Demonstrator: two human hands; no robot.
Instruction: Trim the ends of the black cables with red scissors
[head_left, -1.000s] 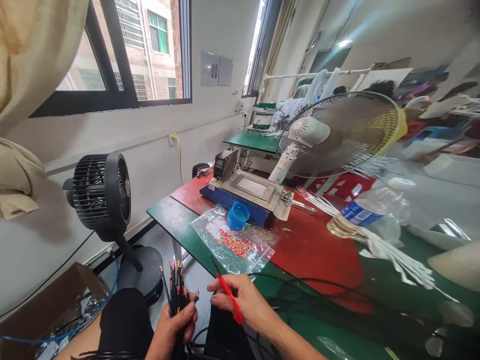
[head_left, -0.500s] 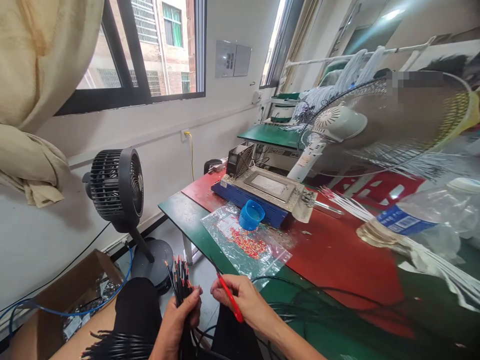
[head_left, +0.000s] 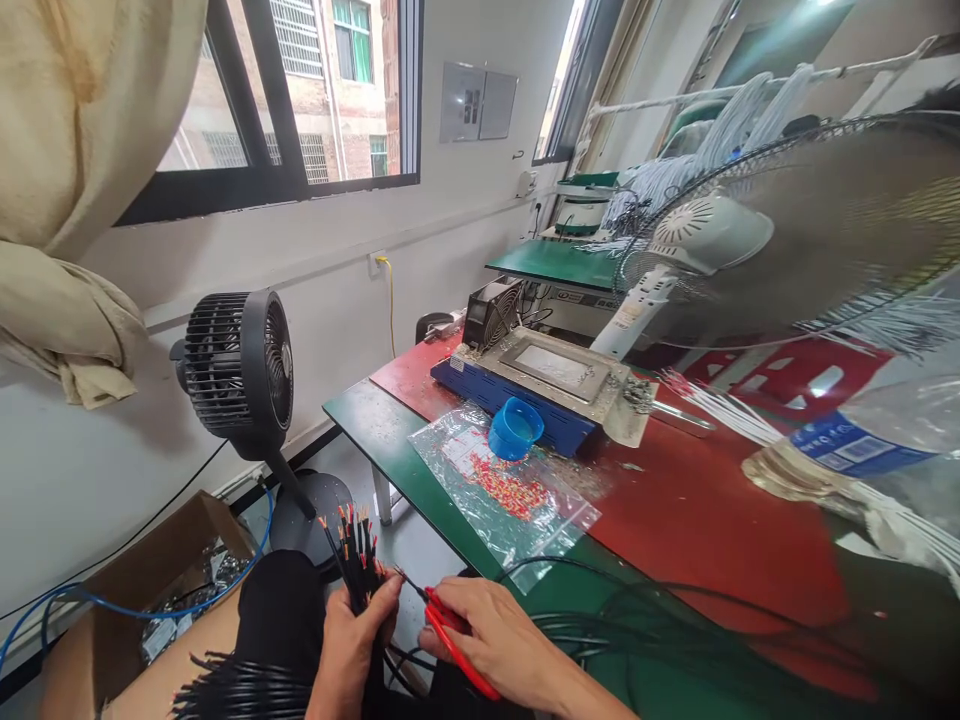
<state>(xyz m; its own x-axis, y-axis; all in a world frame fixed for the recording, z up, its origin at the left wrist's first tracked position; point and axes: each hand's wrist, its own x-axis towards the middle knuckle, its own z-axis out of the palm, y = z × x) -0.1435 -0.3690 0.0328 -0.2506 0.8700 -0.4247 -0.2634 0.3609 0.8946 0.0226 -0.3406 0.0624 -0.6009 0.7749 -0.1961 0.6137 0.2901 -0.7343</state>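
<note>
A bundle of black cables [head_left: 358, 560] with bare, reddish-orange wire ends stands upright in my left hand [head_left: 352, 640], whose fingers are wrapped round it. My right hand [head_left: 487, 630] grips red-handled cutters [head_left: 459, 655], their dark tip beside the left thumb at the bundle's right side. Whether the tip touches a wire is too small to tell. More black cables [head_left: 240, 690] lie across my lap at the lower left. On the table's near side lies a clear plastic bag [head_left: 480, 540] with small red and yellow bits on it.
A blue round container [head_left: 516, 428] sits by a blue-sided machine [head_left: 555, 390] on the red mat [head_left: 690, 500]. Black cable loops lie at the table's near edge. A black fan [head_left: 240, 370] and a cardboard box [head_left: 150, 570] stand left. A large fan and a plastic bottle [head_left: 870, 440] are right.
The cutters have moved left and down to the bundle, and their red handles now show spread apart in my right hand. The whole view has shifted slightly.
</note>
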